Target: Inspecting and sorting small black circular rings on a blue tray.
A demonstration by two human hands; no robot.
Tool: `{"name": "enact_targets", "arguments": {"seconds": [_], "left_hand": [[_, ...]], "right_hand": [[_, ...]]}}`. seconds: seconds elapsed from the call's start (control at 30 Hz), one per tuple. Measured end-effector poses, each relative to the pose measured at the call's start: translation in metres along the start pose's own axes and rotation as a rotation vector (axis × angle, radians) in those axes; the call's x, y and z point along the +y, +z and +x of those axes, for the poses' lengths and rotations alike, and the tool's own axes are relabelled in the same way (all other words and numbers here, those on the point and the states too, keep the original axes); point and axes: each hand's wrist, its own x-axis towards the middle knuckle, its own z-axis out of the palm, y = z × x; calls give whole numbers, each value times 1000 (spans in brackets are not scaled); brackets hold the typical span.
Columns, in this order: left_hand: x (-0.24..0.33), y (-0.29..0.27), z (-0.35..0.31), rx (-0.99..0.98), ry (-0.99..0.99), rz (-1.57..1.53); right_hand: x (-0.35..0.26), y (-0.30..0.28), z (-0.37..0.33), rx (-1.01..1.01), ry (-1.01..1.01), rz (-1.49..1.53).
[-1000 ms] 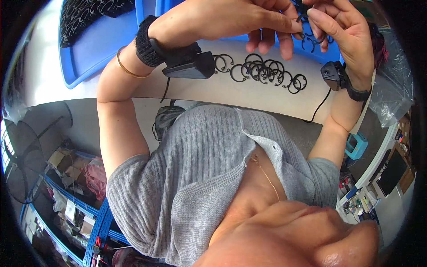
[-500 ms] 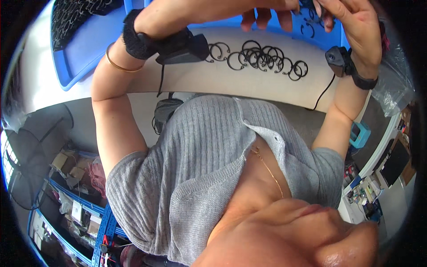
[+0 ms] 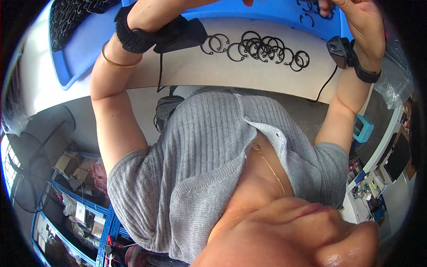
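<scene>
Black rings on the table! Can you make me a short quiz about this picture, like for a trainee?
1. True or false: the pile of black rings lies on the pale table.
2. The gold bangle is worn on the person's: A) left side, B) right side, C) both sides.
3. Fill in: fingers of the right hand are over the ____ tray.

Key: 1. true; 2. A; 3. blue.

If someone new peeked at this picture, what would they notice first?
Probably the jumble of black retaining rings, many overlapping, on the pale tabletop in the upper middle. Next might be the bright blue tray at the top edge, with more black rings inside near the right hand. The grey ribbed knit top also stands out, filling the centre.
</scene>
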Motion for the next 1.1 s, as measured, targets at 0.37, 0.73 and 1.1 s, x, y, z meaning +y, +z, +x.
{"name": "enact_targets", "arguments": {"seconds": [0.37,0.73,1.1], "left_hand": [[1,-7,2,13,-13,-61],[5,3,2,118,187,346],[22,-6,12,121,500,578]], "right_hand": [[-6,5,4,72,29,29],[10,-6,2,43,192,45],[6,-10,4,56,255,163]]}}
